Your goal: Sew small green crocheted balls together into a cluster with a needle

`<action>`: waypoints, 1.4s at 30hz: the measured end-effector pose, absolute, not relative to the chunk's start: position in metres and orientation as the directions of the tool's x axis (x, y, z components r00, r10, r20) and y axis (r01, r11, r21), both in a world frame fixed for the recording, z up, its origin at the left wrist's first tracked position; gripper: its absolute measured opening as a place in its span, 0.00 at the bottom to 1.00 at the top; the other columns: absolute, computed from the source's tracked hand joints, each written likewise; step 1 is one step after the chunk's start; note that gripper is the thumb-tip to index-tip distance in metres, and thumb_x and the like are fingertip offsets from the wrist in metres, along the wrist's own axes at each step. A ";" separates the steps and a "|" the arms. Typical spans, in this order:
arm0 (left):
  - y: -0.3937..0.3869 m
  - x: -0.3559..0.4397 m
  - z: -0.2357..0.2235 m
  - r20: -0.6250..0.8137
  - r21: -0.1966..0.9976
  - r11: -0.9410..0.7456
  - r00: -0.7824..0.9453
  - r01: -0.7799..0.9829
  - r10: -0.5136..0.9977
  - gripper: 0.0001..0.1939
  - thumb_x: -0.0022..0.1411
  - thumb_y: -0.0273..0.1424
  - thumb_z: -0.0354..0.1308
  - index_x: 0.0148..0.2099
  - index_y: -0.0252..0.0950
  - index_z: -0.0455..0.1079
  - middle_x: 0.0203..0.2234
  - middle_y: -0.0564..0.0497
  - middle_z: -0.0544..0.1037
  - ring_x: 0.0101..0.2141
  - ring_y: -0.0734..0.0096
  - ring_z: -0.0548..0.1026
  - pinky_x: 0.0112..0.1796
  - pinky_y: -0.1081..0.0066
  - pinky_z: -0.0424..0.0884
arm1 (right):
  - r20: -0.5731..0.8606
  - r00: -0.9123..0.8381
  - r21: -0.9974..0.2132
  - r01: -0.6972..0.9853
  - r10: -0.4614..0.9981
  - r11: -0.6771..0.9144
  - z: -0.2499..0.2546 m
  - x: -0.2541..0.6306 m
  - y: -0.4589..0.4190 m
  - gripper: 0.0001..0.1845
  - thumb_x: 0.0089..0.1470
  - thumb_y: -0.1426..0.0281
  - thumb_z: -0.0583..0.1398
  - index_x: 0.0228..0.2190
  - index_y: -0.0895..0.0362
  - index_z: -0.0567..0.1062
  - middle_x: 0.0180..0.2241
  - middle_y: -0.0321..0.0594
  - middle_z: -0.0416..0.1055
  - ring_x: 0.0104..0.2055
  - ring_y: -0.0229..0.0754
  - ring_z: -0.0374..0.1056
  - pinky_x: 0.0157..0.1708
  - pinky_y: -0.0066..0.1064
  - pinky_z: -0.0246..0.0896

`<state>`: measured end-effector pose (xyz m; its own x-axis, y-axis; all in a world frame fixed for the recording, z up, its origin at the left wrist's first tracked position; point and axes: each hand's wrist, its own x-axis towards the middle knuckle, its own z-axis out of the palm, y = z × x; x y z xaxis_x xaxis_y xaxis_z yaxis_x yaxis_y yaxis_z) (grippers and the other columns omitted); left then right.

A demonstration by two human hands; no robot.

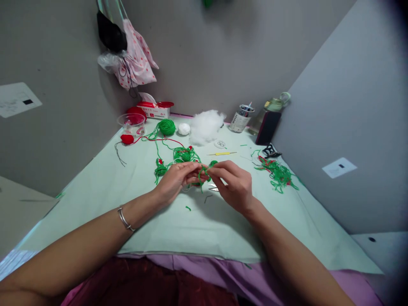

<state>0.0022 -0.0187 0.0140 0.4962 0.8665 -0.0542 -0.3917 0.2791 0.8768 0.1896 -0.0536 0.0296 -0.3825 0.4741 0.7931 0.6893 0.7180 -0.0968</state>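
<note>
My left hand [177, 178] and my right hand [232, 182] meet over the middle of the pale green table cover [134, 199]. Both pinch a small piece of green yarn work [205, 172] held between the fingertips, with loose green strands hanging from it. A silver bangle [125, 219] sits on my left wrist. Just behind my hands lie small green crocheted pieces with red bits [184, 154] and another green piece [160, 170]. Something pale and metallic [214, 187] lies on the cover under my right fingers.
A green yarn ball [166, 126], a red yarn ball [127, 139], a white ball [184, 128] and white stuffing [206, 124] lie at the back. A yellow crochet hook [222, 153], a heap of yarn scraps [278, 173], a pen cup [241, 118], a tissue box [155, 109] and a bottle [270, 111] stand nearby.
</note>
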 end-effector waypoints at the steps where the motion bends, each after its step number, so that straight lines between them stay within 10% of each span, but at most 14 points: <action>1: -0.019 0.002 0.014 -0.050 0.871 0.285 0.506 -0.400 0.861 0.13 0.59 0.37 0.68 0.40 0.32 0.82 0.34 0.44 0.83 0.34 0.69 0.80 0.44 0.67 0.75 | 0.792 -0.343 -0.163 0.678 0.504 0.717 0.030 0.190 -0.053 0.09 0.63 0.76 0.59 0.35 0.54 0.80 0.32 0.42 0.77 0.32 0.38 0.72 0.31 0.29 0.66; 14: -0.018 0.001 0.014 -0.123 0.874 0.338 0.513 -0.349 0.849 0.14 0.51 0.36 0.74 0.38 0.33 0.82 0.29 0.50 0.80 0.32 0.72 0.77 0.40 0.69 0.73 | 0.624 -0.027 -0.742 0.291 0.781 0.604 0.026 0.180 -0.049 0.06 0.55 0.76 0.68 0.29 0.54 0.81 0.28 0.36 0.74 0.31 0.37 0.68 0.30 0.29 0.64; 26: -0.014 -0.001 0.012 -0.047 0.941 0.169 0.381 -0.294 0.923 0.10 0.52 0.37 0.72 0.35 0.37 0.81 0.30 0.52 0.78 0.34 0.71 0.72 0.44 0.66 0.68 | 0.602 -0.084 -0.700 0.424 0.794 0.575 0.030 0.185 -0.049 0.06 0.60 0.72 0.63 0.29 0.56 0.77 0.28 0.36 0.71 0.30 0.36 0.65 0.33 0.31 0.61; 42: -0.017 0.006 0.011 -0.010 0.905 0.148 0.327 -0.399 0.945 0.13 0.50 0.35 0.74 0.36 0.38 0.78 0.31 0.53 0.79 0.37 0.69 0.75 0.43 0.68 0.67 | 0.166 -0.027 -0.986 -0.015 0.986 0.165 0.026 0.177 -0.043 0.11 0.52 0.62 0.69 0.27 0.56 0.79 0.25 0.34 0.72 0.27 0.35 0.62 0.31 0.30 0.59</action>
